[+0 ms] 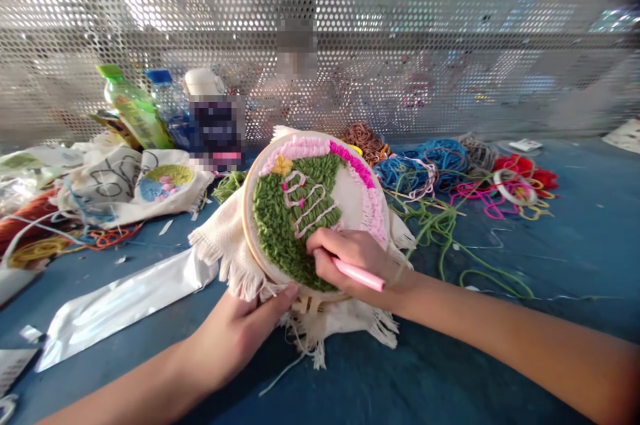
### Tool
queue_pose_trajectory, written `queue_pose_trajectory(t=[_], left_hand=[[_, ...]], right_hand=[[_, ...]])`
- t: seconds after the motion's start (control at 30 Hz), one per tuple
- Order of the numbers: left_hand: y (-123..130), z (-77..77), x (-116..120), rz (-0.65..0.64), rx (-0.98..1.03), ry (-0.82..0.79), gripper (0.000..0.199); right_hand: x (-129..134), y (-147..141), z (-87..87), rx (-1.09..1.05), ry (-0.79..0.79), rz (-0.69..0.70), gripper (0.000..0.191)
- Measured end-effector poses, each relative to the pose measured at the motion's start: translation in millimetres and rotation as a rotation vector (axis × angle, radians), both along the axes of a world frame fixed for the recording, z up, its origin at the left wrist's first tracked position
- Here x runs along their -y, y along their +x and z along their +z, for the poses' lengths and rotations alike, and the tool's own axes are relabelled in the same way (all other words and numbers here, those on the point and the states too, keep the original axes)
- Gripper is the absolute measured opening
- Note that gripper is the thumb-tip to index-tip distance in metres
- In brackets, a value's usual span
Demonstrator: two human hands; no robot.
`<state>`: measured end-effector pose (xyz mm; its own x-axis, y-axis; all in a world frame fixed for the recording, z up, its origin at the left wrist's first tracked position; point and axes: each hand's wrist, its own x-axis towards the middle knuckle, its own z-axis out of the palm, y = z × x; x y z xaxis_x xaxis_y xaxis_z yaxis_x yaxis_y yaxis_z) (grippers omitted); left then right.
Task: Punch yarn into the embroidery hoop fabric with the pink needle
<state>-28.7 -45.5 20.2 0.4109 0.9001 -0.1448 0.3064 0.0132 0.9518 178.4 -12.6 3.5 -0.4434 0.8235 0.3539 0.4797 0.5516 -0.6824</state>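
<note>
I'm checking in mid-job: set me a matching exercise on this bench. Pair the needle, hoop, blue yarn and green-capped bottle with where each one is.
Things:
1. pink punch needle
2. wooden embroidery hoop
3. blue yarn
4. green-capped bottle

Places:
A. on the blue tabletop, right of the hoop
B. behind the printed cloth
C. in the right hand
D. gripped by the left hand

Pairs: 1-C, 2-D, 3-A, 4-B

Blue worktop (565,258) strewn with craft supplies
Yarn tangles (425,168) along the back edge; silver foil pouch (120,305) near the left edge.
</note>
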Motion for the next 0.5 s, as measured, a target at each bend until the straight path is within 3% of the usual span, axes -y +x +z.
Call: queue_pose_trajectory(t=[0.07,0.13,0.27,0.37,0.5], left_hand=[[0,0.9,-1,-0.012,0.006,-0.019,0.038],[0,1.6,-2,0.018,0.016,-0.057,0.038],[-2,1.6,-4,0.094,0.004,-0.082,0.032],[-3,0.7,-4,0.132,-0.005,-0.074,0.027],[-3,0.3,-3,0.179,0.017,-0.079,0.023]], right_hand=[[-5,0,0.4,-0.122,-0.156,0.006,0.011],[-10,5,-1.9,-0.376,-0.322,0.019,0.016],[-17,15,-9.7,-0.796,-0.409,-0.059,0.017],[-15,18,-12.8,-0.899,-0.424,-0.062,0.016],[-10,19,-12.9,-0.881,-0.416,-0.026,0.016]])
